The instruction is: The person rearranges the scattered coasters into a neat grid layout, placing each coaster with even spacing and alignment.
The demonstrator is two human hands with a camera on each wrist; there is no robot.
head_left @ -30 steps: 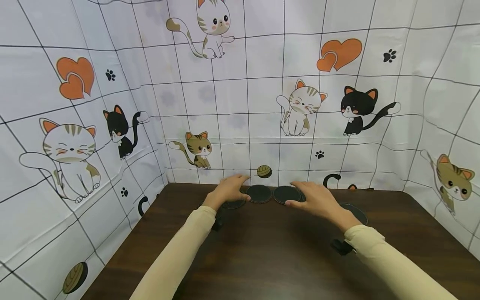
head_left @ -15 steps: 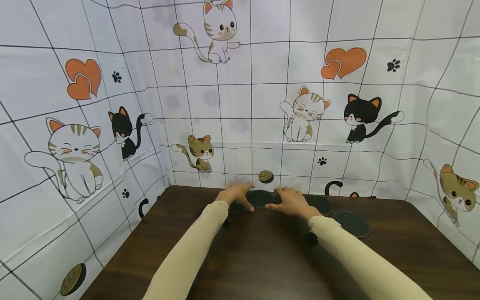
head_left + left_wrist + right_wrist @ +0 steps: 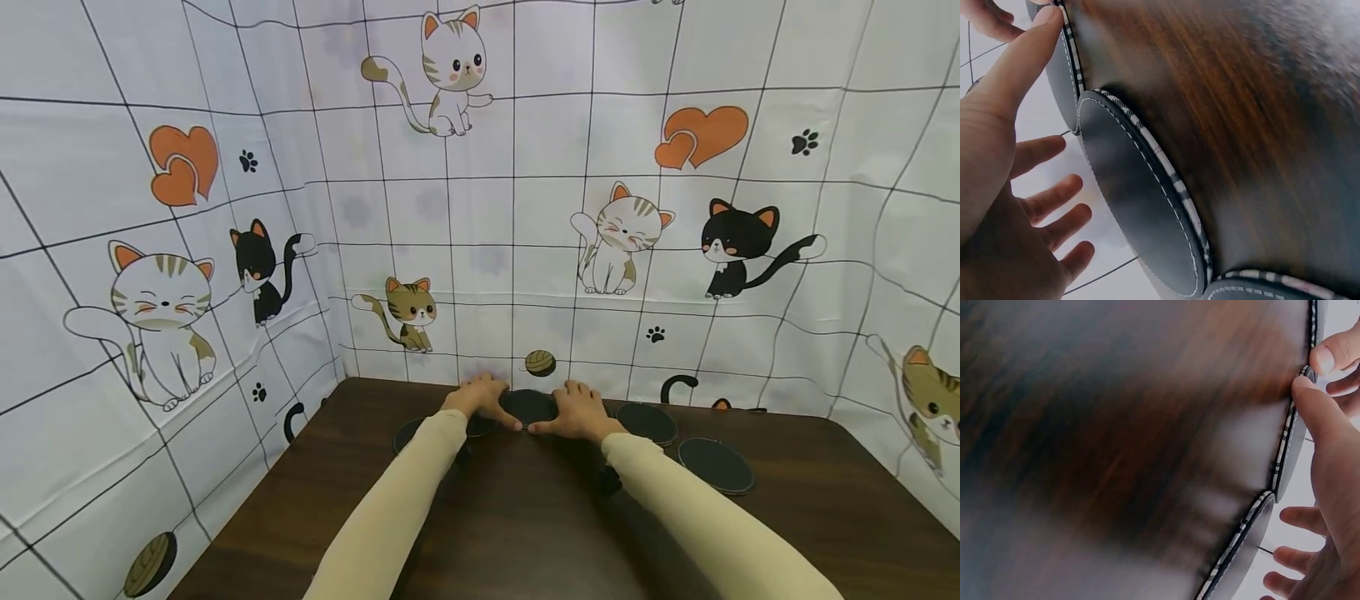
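Round black coasters with white stitching and a checked edge stand in a curved row along the table's far side. In the head view, my left hand and right hand flank the middle coaster, thumbs close together at its near rim. The left wrist view shows the left thumb at that coaster's edge, the other fingers spread loosely beyond the neighbouring coaster. Seen from the right wrist, the right thumb lies against the coaster rim near the left thumb; its other fingers are apart over the white background.
Two coasters lie right of the hands, one nearer and one further back. Partly behind the left arm is another coaster. The dark wooden table meets a white cat-print cloth at the back and sides.
Both hands have moved in around the middle coaster, the right hand travelling left and uncovering coasters on the right. The thumbs have come closer together. The head view has tilted slightly up.
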